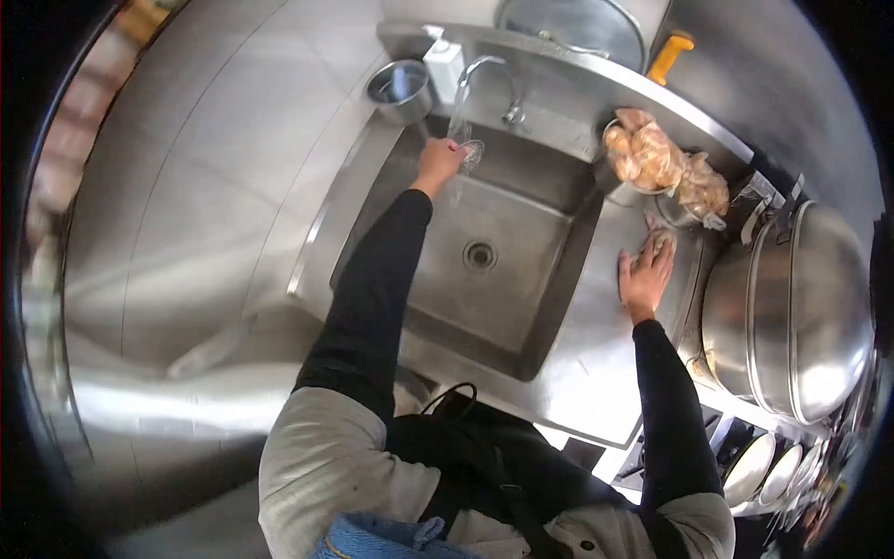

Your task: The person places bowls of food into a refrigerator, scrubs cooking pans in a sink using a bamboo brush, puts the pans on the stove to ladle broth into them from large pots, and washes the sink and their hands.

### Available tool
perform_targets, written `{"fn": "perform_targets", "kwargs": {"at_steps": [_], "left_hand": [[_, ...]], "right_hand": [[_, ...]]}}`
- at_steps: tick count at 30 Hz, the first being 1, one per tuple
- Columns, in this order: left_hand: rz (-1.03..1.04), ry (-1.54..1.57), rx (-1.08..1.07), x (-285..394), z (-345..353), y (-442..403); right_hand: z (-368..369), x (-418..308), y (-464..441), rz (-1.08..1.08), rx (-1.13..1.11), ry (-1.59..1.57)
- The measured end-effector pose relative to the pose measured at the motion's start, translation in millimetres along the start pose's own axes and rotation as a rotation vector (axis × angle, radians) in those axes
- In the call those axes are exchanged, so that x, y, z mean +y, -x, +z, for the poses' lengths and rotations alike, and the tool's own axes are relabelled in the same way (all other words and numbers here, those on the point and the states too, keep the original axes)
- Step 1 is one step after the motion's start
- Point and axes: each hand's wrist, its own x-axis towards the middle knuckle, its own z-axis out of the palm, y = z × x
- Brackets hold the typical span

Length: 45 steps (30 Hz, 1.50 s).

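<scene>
My left hand is closed on a small, round, see-through item whose kind is hard to make out. It is in the stream of water from the curved faucet, over the steel sink. On the steel counter to the right of the basin lies my right hand, flat with its fingers stretched out. Its fingertips reach a pale, crumpled wad, perhaps a cloth. Just beyond that are metal containers with plastic bags of orange-brown food in them.
A metal pot and a white pump bottle stand at the sink's back left corner. Large domed steel vessels rise at the right. Stacked white plates are below them. A yellow-handled tool is behind the backsplash.
</scene>
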Motion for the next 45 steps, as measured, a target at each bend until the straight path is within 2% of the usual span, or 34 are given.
{"fn": "perform_targets", "kwargs": {"at_steps": [2, 3, 6, 9, 12, 13, 15, 16, 17, 18, 19, 20, 22, 24, 25, 26, 27, 28, 30, 32, 33, 36, 37, 39, 40, 41, 42, 43, 44, 45], "left_hand": [[-0.067, 0.056, -0.258, -11, 46, -53], [-0.092, 0.187, -0.308, -34, 82, -75], [-0.246, 0.534, -0.501, 16, 27, -51], [-0.656, 1.384, -0.324, -10, 35, -29], [-0.705, 1.794, -0.205, -42, 33, -12], [-0.734, 1.790, -0.167, -45, 27, -11], [-0.802, 1.772, -0.115, -38, 19, -5], [-0.785, 1.789, -0.110, -39, 20, -1], [-0.758, 1.808, -0.108, -37, 21, 0], [-0.731, 1.827, -0.108, -36, 21, 1], [-0.714, 1.767, -0.117, -33, 18, 3], [-0.699, 1.708, -0.124, -30, 15, 7], [-0.682, 1.507, -0.109, -27, -2, 12], [-0.699, 1.212, -0.102, -25, -32, 25], [-0.751, 1.255, -0.085, -35, -35, 30], [-0.790, 1.237, -0.102, -38, -43, 40], [-0.819, 1.225, -0.113, -37, -54, 45], [-0.844, 1.213, -0.127, -40, -59, 48], [-0.852, 1.415, -0.204, -55, -53, 48], [-0.895, 1.673, -0.288, -43, -58, 43], [-0.899, 1.770, -0.261, -29, -61, 37], [-0.545, 1.846, -0.329, -16, -39, 2], [-0.619, 1.612, -0.307, -20, -27, -3], [-0.679, 1.168, -0.310, -13, 7, -25], [-0.587, 1.084, -0.368, -29, 37, -28], [-0.149, 0.370, -0.284, -31, 59, -34], [0.190, 0.031, -0.170, -33, 65, -23], [0.074, -0.054, -0.369, -36, 73, -18], [0.241, -0.046, -0.297, -63, 101, -6], [0.189, -0.230, -0.362, -84, 122, 16]], "right_hand": [[-4, -5, 0, 0.057, -0.100, 0.024], [-4, -5, -1, 0.056, -0.091, 0.009], [1, -3, -3, 0.063, -0.096, 0.023], [-1, -4, -4, 0.050, -0.100, 0.002], [-3, -17, -3, 0.055, -0.059, 0.229], [-12, -35, -5, 0.032, 0.038, 0.252], [-31, -100, -15, -0.067, 0.247, -0.282], [-23, -146, -17, 0.020, 0.167, -0.567], [7, -176, -32, 0.066, -0.121, -0.988], [7, -220, -46, 0.172, -0.426, -1.292], [7, -264, -62, 0.339, -0.619, -1.475], [28, -297, -80, 0.620, -0.823, -1.745], [44, -350, -114, 0.628, -0.947, -2.170], [68, -367, -151, 0.173, -0.812, -1.518], [77, -381, -162, 0.082, -0.647, -1.662], [91, -391, -180, -0.057, -0.480, -1.393], [111, -396, -198, -0.406, -0.385, -1.048], [132, -401, -215, -0.696, -0.187, -0.720], [154, -416, -224, -0.706, -0.086, -0.726], [88, -409, -205, -0.681, -0.030, -0.576], [40, -403, -183, -0.560, -0.077, -0.524], [53, -396, -159, -0.817, -0.059, -0.630], [55, -390, -139, -0.749, -0.101, -0.755], [49, -347, -109, -0.648, -0.408, -1.120], [40, -322, -98, -0.568, -0.432, -1.035], [27, -295, -87, -0.481, -0.448, -0.948], [6, -266, -76, -0.324, -0.553, -1.006], [-11, -242, -68, -0.159, -0.647, -1.076], [-17, -215, -62, -0.187, -0.458, -0.985], [-22, -184, -54, -0.210, -0.278, -0.872]]}}
